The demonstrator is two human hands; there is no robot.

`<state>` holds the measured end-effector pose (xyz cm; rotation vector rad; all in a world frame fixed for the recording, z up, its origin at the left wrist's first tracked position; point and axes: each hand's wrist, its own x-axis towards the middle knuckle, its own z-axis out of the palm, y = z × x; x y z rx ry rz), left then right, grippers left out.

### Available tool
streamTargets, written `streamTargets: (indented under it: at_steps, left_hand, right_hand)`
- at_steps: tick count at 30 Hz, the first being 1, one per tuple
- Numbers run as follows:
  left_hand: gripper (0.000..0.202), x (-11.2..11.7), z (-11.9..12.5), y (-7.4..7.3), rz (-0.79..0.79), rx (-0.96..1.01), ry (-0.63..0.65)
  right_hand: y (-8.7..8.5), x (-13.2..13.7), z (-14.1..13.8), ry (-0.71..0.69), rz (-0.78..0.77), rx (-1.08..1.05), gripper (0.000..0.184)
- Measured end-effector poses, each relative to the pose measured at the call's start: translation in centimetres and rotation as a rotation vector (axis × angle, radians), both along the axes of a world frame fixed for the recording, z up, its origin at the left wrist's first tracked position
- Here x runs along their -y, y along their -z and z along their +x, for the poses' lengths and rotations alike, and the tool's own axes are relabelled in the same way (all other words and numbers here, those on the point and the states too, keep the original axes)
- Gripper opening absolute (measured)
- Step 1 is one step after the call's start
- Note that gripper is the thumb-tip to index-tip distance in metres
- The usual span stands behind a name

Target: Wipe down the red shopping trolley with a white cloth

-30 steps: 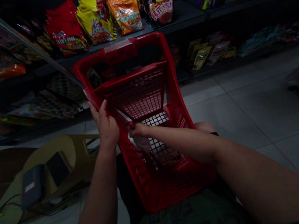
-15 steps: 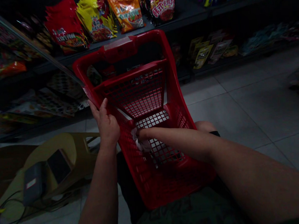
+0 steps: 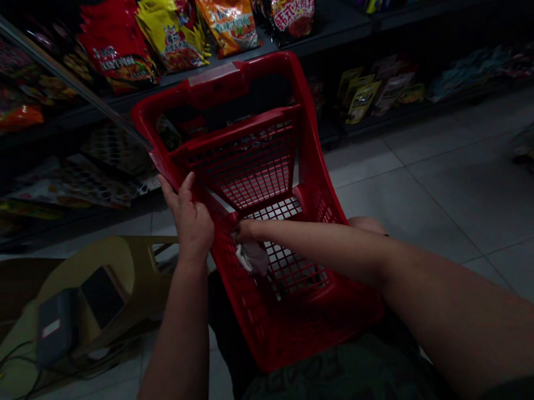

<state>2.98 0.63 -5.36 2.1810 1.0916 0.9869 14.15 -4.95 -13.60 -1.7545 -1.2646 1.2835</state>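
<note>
A red plastic shopping basket [image 3: 311,180] rests tilted on my lap, its handle end pointing away from me. My left hand [image 3: 190,219] grips the basket's left rim, fingers wrapped over the edge. My right hand [image 3: 247,231] reaches inside the basket and is closed on a small white cloth [image 3: 252,257], which is pressed against the inner left mesh wall. The basket holds nothing else that I can see.
Store shelves with red, yellow and orange snack bags [image 3: 173,32] stand just behind the basket. A tan plastic stool [image 3: 118,273] at the left carries a dark phone [image 3: 102,295] and a grey device [image 3: 52,330] with cables. Grey tiled floor [image 3: 449,178] stretches to the right.
My right hand has moved the white cloth a little back and forth along the basket's inner left wall. My left hand stays on the rim.
</note>
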Motion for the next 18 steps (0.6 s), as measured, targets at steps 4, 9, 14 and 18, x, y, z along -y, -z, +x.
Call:
streamTargets:
  at_steps: [4, 9, 14, 18]
  left_hand:
    - [0.066, -0.4, 0.2, 0.1, 0.007, 0.008, -0.001]
    - [0.064, -0.2, 0.2, 0.1, 0.013, 0.0, -0.009]
    - [0.066, 0.1, 0.0, 0.1, 0.018, 0.01, -0.006]
    - [0.067, -0.1, -0.1, 0.2, 0.006, 0.021, -0.009]
  right_hand:
    - [-1.2, -1.0, -0.3, 0.161, -0.023, -0.092, 0.025]
    - [-2.5, 1.5, -2.5, 0.282, -0.096, -0.207, 0.02]
    - [-3.1, 5.4, -3.2, 0.062, -0.287, -0.233, 0.016]
    - [-4.3, 3.9, -2.9, 0.225, -0.121, -0.32, 0.01]
